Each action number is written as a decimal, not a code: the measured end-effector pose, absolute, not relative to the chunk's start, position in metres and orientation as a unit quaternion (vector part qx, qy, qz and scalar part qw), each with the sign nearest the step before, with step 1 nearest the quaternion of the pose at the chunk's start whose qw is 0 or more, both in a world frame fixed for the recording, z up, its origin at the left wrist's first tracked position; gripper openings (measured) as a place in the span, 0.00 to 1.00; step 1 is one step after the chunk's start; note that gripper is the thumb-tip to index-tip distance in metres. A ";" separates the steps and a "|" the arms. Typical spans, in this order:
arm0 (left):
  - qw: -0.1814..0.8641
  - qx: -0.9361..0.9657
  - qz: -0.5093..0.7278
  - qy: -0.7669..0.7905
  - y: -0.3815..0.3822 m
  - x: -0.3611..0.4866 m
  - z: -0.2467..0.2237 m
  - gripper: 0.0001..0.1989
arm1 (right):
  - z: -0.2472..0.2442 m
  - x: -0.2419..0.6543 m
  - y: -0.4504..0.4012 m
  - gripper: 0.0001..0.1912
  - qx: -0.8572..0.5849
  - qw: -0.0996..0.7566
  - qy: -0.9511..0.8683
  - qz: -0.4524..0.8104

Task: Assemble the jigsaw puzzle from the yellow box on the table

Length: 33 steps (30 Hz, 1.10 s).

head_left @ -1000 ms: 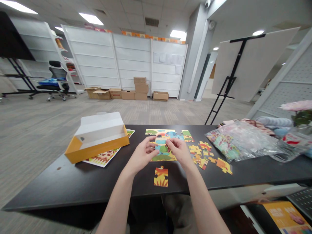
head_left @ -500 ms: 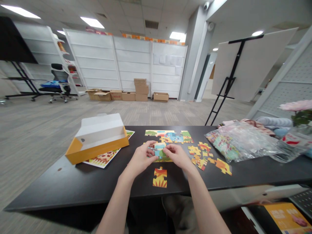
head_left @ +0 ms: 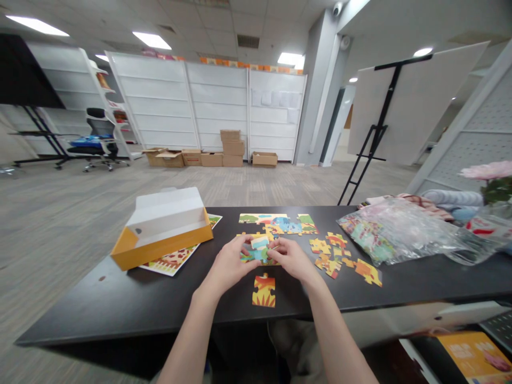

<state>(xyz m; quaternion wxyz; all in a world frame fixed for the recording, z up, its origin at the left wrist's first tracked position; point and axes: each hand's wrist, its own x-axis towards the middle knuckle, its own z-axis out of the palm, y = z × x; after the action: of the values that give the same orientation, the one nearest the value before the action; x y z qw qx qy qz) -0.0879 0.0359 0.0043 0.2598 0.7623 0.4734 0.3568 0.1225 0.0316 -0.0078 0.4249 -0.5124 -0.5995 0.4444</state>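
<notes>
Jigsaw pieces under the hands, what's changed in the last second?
The left hand and right hand have shifted the joined pieces slightly left, holding them from both sides. The loose orange piece and the yellow box stayed put.

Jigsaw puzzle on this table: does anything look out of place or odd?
One flame-patterned jigsaw piece lies alone near the black table's front edge, apart from the other loose pieces. Also, the yellow box sits on the printed picture sheet, hiding most of it.
</notes>
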 end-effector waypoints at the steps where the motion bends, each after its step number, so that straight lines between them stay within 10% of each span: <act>1: 0.255 0.765 0.353 0.474 0.036 -0.090 0.005 0.25 | -0.009 0.123 0.033 0.10 -0.510 0.430 -0.603 0.438; 22: 0.194 0.802 0.304 0.476 0.027 -0.079 0.024 0.40 | 0.038 0.174 0.087 0.16 -0.498 0.432 -0.663 0.356; 33: 0.154 0.802 0.256 0.517 0.035 -0.100 0.019 0.29 | 0.001 0.246 0.181 0.18 -0.622 0.455 -0.590 0.240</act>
<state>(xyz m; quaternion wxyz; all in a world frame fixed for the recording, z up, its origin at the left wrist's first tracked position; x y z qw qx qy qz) -0.0996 0.0346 0.0186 0.1540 0.8022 0.5170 0.2560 0.2461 0.1806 0.0014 0.4551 -0.6224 -0.5897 0.2402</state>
